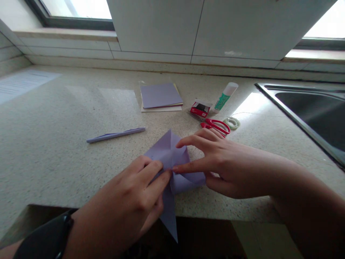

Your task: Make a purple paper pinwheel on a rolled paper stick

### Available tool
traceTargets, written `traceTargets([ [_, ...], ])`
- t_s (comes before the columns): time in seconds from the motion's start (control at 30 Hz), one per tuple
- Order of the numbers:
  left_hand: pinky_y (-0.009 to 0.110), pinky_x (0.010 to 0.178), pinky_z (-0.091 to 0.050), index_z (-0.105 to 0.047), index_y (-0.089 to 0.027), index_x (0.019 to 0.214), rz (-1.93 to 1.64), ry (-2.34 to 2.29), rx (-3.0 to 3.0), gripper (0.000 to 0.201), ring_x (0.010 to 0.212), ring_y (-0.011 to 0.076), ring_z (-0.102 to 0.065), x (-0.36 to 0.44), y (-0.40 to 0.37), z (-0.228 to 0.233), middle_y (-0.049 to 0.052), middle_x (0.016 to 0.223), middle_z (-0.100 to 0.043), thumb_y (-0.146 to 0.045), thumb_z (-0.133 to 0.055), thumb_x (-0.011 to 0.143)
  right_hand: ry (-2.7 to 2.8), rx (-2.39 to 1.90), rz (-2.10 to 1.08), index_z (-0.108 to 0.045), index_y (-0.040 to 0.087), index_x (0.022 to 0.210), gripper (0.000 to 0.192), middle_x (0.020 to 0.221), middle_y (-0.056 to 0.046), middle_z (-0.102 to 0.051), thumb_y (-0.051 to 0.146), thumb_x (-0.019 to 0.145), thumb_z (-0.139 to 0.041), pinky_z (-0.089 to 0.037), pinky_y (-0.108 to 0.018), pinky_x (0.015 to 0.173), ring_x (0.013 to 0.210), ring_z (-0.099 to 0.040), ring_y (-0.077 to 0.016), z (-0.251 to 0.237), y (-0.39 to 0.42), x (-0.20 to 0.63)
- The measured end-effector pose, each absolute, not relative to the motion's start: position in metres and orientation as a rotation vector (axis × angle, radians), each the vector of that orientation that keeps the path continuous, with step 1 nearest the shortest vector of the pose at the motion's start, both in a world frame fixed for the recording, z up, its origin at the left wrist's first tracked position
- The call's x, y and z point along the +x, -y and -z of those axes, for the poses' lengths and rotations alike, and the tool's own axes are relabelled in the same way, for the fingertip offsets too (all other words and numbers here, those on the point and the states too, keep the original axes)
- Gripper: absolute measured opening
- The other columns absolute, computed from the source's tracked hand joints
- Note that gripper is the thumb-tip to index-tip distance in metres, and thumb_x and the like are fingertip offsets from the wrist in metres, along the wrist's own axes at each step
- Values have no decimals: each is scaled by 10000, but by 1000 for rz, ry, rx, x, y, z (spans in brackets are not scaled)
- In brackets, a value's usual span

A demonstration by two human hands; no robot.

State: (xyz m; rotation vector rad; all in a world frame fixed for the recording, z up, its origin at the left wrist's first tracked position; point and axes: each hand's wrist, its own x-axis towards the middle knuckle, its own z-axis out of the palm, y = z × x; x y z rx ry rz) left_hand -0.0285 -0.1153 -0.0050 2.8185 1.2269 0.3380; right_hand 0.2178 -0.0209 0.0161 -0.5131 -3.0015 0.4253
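A purple sheet of paper (162, 148) with creases and folded-in corners lies at the counter's front edge, one pointed corner hanging over it. My left hand (137, 192) is closed on the paper's left side, its fingertips pinching near the middle; the thumb is mostly hidden. From the right, my right hand (219, 162) holds the paper's right part. Its index fingertip presses at the centre, another finger rests higher up, and the thumb is by the curled right edge. Behind the paper, to the left, lies a thin rolled purple paper stick (116, 135).
Red-handled scissors (215, 124), a roll of tape (232, 123), a small red and black box (200, 108) and a glue stick (225, 97) sit beyond my right hand. A stack of coloured paper (161, 95) lies farther back. The sink (302, 104) is at right, a printed sheet (24, 84) far left.
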Motion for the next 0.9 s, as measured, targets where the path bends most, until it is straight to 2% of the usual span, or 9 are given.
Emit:
traceTargets([
  [0.17,557,887,-596,-680,-123,1112,-342,-1231,2770,274,957,291,-618,-29,115,6,104,1063,-675,-55,-524,896,2998,-514,-445,-627,398,1372,579,1413,-84,-487,125,864,-574,-428,-538,1056,1238,-494,-299,-16,20,218],
  [0.47,569,905,-587,-687,-118,1143,-323,-1216,2792,300,974,291,-627,-30,116,7,114,1097,-682,-57,-502,916,2927,-525,-522,-685,312,1275,522,1373,-89,-532,86,819,-571,-446,-477,1049,1224,-530,-272,-18,18,218],
  [0.9,559,930,-585,-686,-110,1147,-329,-1227,2764,297,989,283,-625,-31,116,6,113,1081,-686,-60,-483,937,2970,-529,-504,-695,338,1262,500,1391,-79,-529,115,824,-603,-443,-518,1022,1190,-523,-292,-15,18,215],
])
